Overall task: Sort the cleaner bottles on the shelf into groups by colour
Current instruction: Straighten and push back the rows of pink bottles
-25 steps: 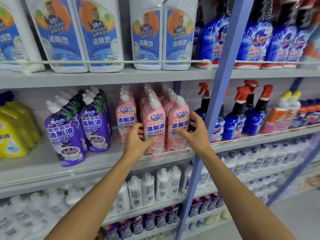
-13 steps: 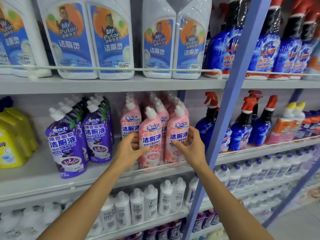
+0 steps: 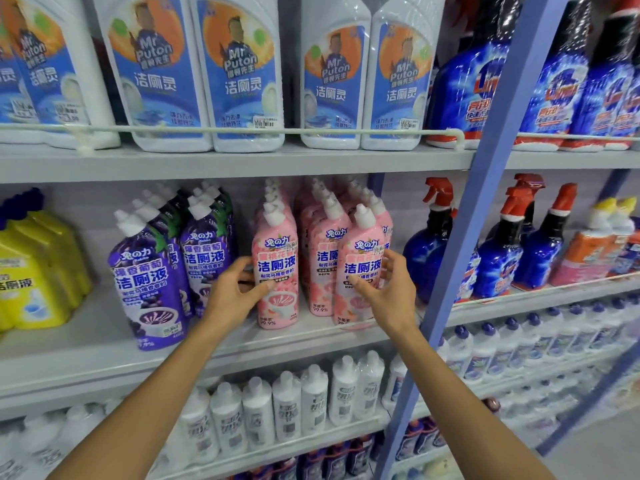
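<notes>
On the grey metal middle shelf (image 3: 104, 344), the pink cleaner bottles form one block between the purple plastic cleaner bottles (image 3: 147, 282) on their left and a blue steel upright post (image 3: 485, 209) on their right. Both hands are on the front row of that block.

The left hand (image 3: 230, 297) grips the left-front pink plastic bottle (image 3: 277, 263), with its fingers curled round the bottle's left side and its thumb lying across the lower label. The right hand (image 3: 389, 299) grips the right-front pink plastic bottle (image 3: 362, 249), thumb pressed on the front label and fingers wrapped round the right side.

Both bottles stand upright on the shelf near its front edge. Their long axes are vertical, their white nozzle caps point up and their labels face the camera. A third pink bottle (image 3: 323, 271) stands between them, slightly further back.

Yellow plastic bottles (image 3: 33, 271) sit at the far left of the same shelf, well apart from the purple group.
</notes>
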The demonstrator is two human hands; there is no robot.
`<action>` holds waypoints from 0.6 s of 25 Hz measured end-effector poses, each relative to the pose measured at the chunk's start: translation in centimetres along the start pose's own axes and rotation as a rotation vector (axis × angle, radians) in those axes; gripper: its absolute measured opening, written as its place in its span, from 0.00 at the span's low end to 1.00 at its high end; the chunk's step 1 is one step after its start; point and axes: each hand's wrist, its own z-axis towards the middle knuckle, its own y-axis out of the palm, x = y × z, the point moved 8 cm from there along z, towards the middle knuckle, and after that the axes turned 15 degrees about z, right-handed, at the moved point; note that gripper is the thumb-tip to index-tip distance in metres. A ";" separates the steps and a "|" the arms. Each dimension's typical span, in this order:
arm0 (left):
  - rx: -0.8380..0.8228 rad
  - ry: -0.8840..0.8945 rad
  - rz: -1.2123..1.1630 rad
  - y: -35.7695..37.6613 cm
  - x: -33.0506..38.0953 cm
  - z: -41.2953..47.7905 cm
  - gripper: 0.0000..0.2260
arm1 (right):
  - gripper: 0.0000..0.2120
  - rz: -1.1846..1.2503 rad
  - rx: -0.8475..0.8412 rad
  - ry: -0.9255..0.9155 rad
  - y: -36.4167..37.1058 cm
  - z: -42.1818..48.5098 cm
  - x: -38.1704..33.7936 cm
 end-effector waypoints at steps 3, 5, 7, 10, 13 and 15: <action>-0.008 -0.001 -0.024 0.1 0.0 0.2 0.19 | 0.36 -0.017 0.011 -0.011 -0.3 0.2 -0.2; -0.014 -0.026 -0.036 0.2 -0.2 0.2 0.20 | 0.35 -0.015 -0.006 -0.015 -0.6 0.4 -0.3; -0.031 -0.054 -0.062 0.3 -0.5 0.5 0.22 | 0.35 -0.023 -0.028 -0.021 -1.0 0.7 -0.3; -0.112 -0.079 -0.144 0.6 -1.1 1.1 0.26 | 0.34 -0.025 -0.061 -0.017 -1.2 1.0 -0.1; -0.136 -0.081 -0.176 0.8 -1.2 1.4 0.29 | 0.34 -0.018 -0.066 -0.019 -1.0 1.0 0.1; -0.111 -0.063 -0.184 1.1 -1.0 1.2 0.29 | 0.34 -0.015 -0.062 -0.033 -1.0 0.9 0.4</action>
